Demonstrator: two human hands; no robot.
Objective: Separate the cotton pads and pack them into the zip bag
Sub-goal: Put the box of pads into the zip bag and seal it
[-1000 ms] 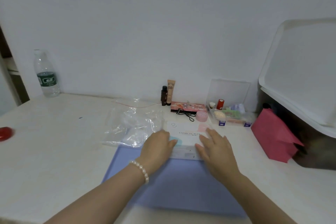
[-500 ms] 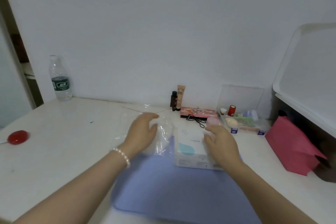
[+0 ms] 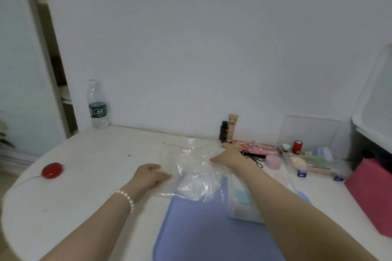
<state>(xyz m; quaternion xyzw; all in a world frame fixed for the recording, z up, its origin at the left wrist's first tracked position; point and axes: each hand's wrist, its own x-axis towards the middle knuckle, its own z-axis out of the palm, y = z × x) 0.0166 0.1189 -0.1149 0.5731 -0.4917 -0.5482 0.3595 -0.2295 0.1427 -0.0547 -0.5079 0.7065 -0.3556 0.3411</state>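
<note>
- Head view shows both hands reached out to the crumpled clear plastic zip bag [image 3: 192,167], which lies on the white bench [image 3: 95,176] with its near end overlapping the far edge of the pale blue mat [image 3: 203,229]; its red zip line faces the wall.
- Left hand [image 3: 151,175] rests at the bag's left edge with fingers loosely extended, apparently steadying the film; whether it pinches the plastic cannot be told.
- Right hand [image 3: 230,155] lies at the bag's far right corner, fingers fairly straight and pointing left, seemingly flattening or finding the opening; no clear grip is visible.
- White box of cotton pads with a teal mark [image 3: 240,201] sits on the mat just right of the bag, close by for packing, judging by the task; nothing appears packed yet.
- Right forearm crosses over the box and hides much of its lid and lettering.
- Bag's mouth is hard to read through the glare and wrinkles, so open or sealed cannot be told.
- Motion blur softens the small cosmetics along the wall, and the pink fabric pouch [image 3: 373,195] is cut off at the right edge.
</note>
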